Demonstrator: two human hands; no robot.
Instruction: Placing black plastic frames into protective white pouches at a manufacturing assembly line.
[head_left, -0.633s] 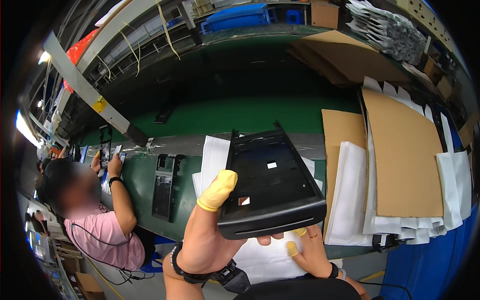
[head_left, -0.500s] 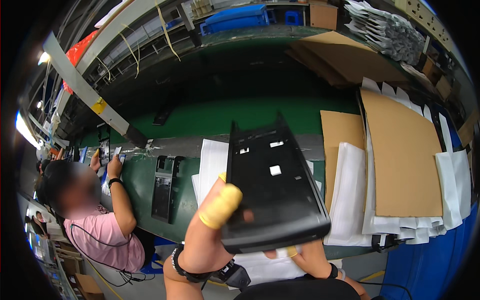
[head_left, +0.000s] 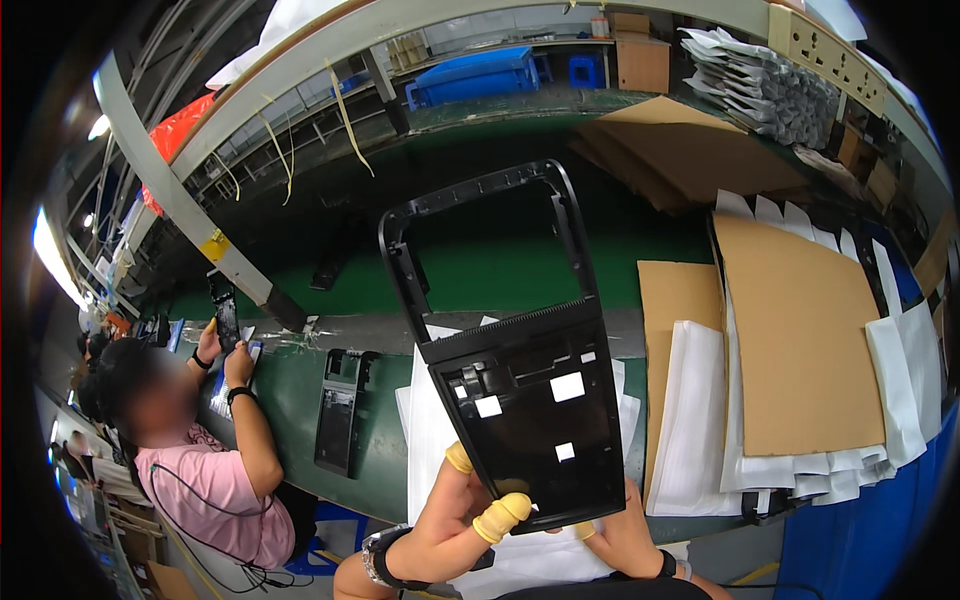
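A black plastic housing (head_left: 530,425) stands tilted up before me, an open rectangular frame at its far end and a flat panel at its near end. White squares show on the panel, and I cannot tell whether they are holes or patches. My left hand (head_left: 450,530), with yellow finger cots, grips the near left corner, thumb on the panel face. At the near right corner my right hand (head_left: 628,545) is closed on the edge, its fingers partly hidden behind the housing. White foam sheets (head_left: 432,410) lie on the bench behind it.
Another black housing (head_left: 340,415) lies on the green bench to the left. A person in pink (head_left: 220,490) sits beyond, holding a dark part. On the right are cardboard sheets (head_left: 810,340), white foam sleeves (head_left: 690,420) and a blue bin (head_left: 850,510). A metal post (head_left: 190,220) rises at left.
The housing has been turned and raised, so its open frame end points up and away and its panel face shows fully. Both hands still hold its near end.
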